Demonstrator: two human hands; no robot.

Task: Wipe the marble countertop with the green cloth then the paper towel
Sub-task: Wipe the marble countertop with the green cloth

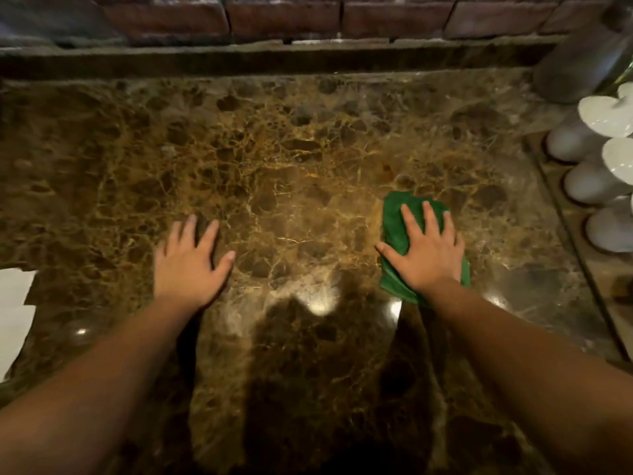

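Observation:
The brown marble countertop point(274, 159) fills the head view. A folded green cloth point(395, 221) lies flat on it at the right. My right hand point(426, 250) presses down on the cloth with fingers spread, covering its middle. My left hand point(190, 260) rests flat on the bare marble to the left, fingers apart and holding nothing. A white paper towel point(13, 303) shows partly at the left edge of the counter.
Several white round ceramic pieces point(582, 180) stand along the right side on a raised strip. A grey metal vessel point(582, 56) sits at the back right. A brick wall point(284, 18) and stone ledge bound the far side.

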